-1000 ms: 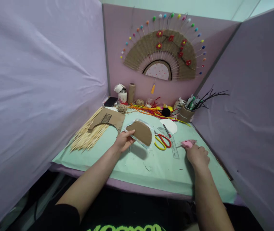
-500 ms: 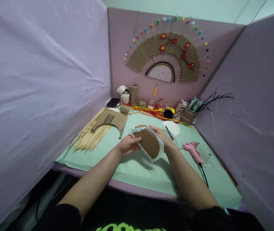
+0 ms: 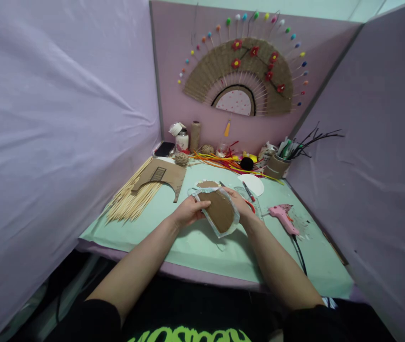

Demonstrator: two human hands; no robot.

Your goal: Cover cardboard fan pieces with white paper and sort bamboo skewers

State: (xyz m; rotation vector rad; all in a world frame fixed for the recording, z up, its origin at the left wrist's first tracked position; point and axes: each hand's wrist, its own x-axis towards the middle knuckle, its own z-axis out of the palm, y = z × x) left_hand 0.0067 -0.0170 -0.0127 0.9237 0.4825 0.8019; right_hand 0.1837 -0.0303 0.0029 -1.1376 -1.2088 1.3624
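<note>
Between my hands, above the table, is a half-round piece of brown cardboard (image 3: pixel 220 213) with a pale paper or cloth border around its edge. My left hand (image 3: pixel 190 211) grips its left side, thumb on the brown face and fingers underneath. At the upper right edge, my right hand (image 3: pixel 238 202) holds the piece with its fingers mostly behind it. Just beyond lies another brown cardboard piece (image 3: pixel 207 184) with a white scalloped edge, partly hidden. A marker (image 3: pixel 248 191) and a white paper shape (image 3: pixel 254 184) lie past my right hand.
A pink glue gun (image 3: pixel 284 218) with a black cord lies at right. Thin wooden sticks (image 3: pixel 131 209) spread at left under a cut cardboard sheet (image 3: pixel 174 175). Coloured pipe cleaners (image 3: pixel 216 163), twine and jars line the back. A cardboard fan (image 3: pixel 209 69) hangs on the back panel.
The camera view has shifted slightly. Both hands keep their hold on the half-round cardboard, which has tilted a little; a red-handled item beside my right wrist shows more now.
</note>
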